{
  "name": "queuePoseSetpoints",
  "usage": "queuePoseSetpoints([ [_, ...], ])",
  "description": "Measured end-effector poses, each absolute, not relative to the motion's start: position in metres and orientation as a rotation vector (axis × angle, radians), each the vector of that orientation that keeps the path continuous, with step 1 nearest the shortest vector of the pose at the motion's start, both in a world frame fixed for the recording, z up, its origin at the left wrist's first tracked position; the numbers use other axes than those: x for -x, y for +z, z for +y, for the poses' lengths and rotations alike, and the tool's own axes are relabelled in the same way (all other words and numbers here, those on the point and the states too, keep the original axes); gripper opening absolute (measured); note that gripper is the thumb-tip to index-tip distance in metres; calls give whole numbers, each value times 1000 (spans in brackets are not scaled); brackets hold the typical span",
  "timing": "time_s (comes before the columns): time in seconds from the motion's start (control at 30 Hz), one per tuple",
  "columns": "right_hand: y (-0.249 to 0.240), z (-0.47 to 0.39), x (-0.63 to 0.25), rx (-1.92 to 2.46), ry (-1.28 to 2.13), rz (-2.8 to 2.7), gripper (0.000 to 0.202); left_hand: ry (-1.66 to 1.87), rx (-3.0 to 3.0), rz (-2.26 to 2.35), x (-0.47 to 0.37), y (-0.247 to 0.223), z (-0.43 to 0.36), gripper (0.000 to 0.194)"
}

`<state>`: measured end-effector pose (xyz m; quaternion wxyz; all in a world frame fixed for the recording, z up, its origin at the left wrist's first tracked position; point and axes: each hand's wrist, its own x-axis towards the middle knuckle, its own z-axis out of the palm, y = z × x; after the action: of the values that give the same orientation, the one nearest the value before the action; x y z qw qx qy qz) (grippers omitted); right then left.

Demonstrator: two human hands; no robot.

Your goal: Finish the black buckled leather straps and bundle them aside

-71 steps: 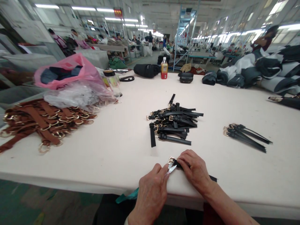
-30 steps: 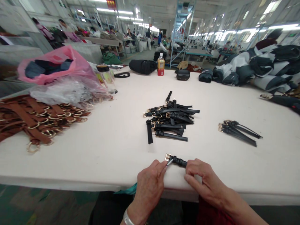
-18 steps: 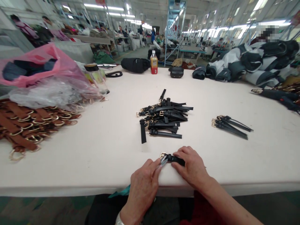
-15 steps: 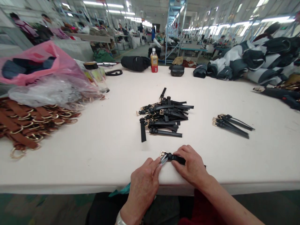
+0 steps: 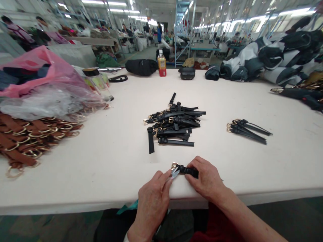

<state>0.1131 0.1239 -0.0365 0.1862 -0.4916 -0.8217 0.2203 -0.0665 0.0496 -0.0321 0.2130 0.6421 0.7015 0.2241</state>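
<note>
Near the table's front edge, my left hand is closed around small thread snips, whose silver blades poke out past the fingertips. The blades lie against the buckle end of a short black strap; whether they touch a thread is too small to tell. My right hand pinches that strap behind its gold buckle and covers most of its length. Beyond both hands lies a heap of black buckle straps. To the right, several more black straps lie side by side, buckles pointing left.
Brown straps with gold rings are piled at the left, under a pink plastic bag. At the table's back stand a drink bottle, a black pouch and a dark case. Rolled dark and white bundles fill the back right.
The camera view has shifted slightly, so the table things sit a little further left. Both hands keep their hold on the snips and the strap, nearly in place.
</note>
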Motion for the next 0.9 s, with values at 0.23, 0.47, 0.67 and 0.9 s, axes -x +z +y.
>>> queuePoseSetpoints([
  [0.23,-43,110,-118,1258,548,-2291,13,811,-1699,1836,73,-35,41,26],
  [0.47,-51,93,-122,1088,587,-2210,21,927,-1614,1869,77,-34,27,28],
  [0.67,-47,89,-119,1123,693,-2159,10,864,-1646,1873,69,-28,15,30],
  [0.9,-42,90,-112,1199,577,-2273,6,768,-1640,1852,62,-36,14,30],
])
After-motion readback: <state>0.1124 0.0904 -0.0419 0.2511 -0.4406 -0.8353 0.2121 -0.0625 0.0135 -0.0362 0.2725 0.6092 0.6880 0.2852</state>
